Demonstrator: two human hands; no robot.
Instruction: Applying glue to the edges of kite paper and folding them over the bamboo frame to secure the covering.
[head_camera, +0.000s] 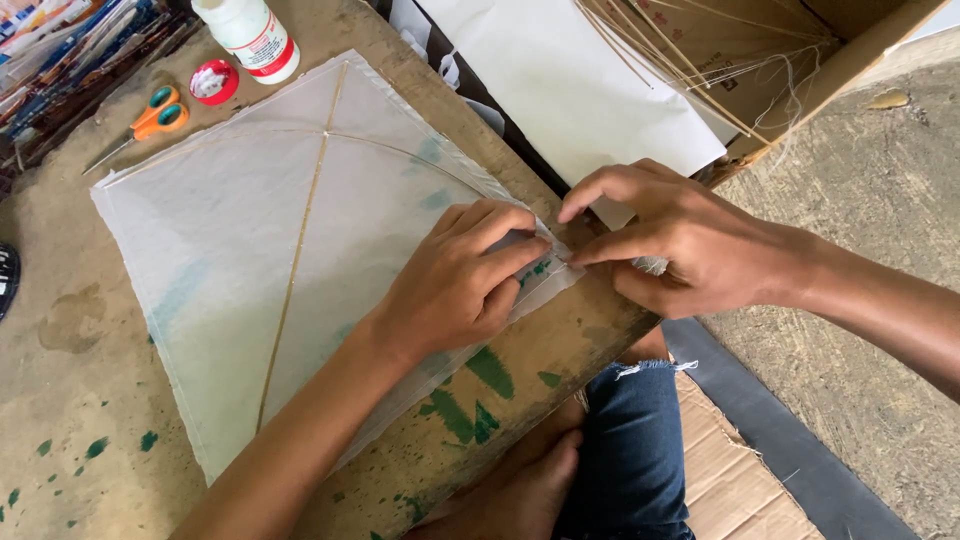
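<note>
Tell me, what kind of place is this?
Probably a home craft corner: a white paper kite with thin stick ribs on a paint-stained wooden table, orange-handled scissors, and a white glue bottle.

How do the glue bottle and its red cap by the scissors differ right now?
The glue bottle is white with a red band, while the red cap is red with a pale inside. The bottle is tall and large; the cap is small and flat. The bottle is cut off by the top edge of the view; the cap shows whole, lying beside the scissors. Both rest on the wooden table, apart from both hands.
</note>
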